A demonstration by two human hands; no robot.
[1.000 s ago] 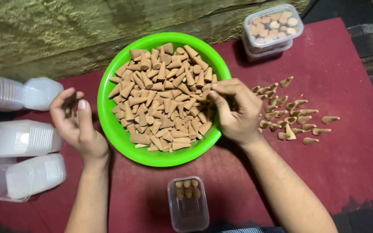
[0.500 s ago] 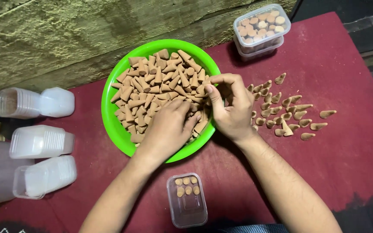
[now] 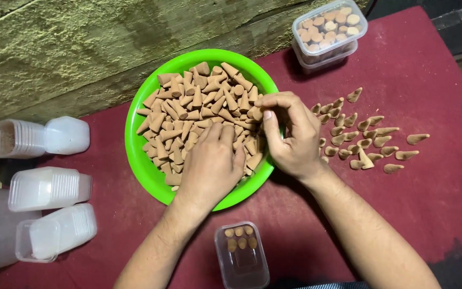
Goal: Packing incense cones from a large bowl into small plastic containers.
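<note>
Tan incense cones point(image 3: 199, 107), small and tapered, heaped in green bowl point(image 3: 135, 144)

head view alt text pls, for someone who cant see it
Two bare hands, left hand and right hand, reach into a green bowl heaped with brown cones on a red cloth. Loose cones lie to the right, clear tubs around.

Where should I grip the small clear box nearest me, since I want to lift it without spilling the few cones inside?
Take the small clear box by its two long side walls, coming straight down from above. It lies flat and open-topped on the red cloth, with free space on both long sides and cones only at its far end.
</note>
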